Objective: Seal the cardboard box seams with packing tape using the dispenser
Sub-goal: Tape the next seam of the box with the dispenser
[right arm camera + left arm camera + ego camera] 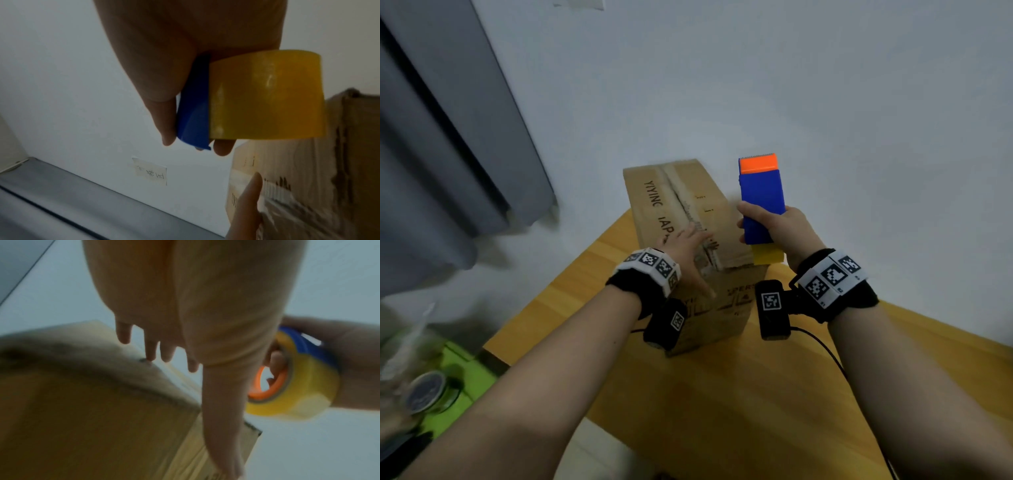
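A brown cardboard box (654, 198) with black print stands on the wooden table (722, 394), its top seam running away from me. My left hand (688, 246) lies flat on the near part of the top with straight fingers (151, 352). My right hand (767, 222) grips a blue tape dispenser (760, 195) with an orange blade end, held in the air just right of the box. A yellow tape roll (265, 95) sits in the dispenser (193, 116); in the left wrist view the roll (298, 386) shows an orange core. The box (308, 186) lies right of and below the roll there.
A white wall (756, 85) rises behind the table. A grey curtain (441, 154) hangs at the left. A green surface with a round tin (424, 394) lies at the lower left. A black cable (822, 346) trails across the table near my right wrist.
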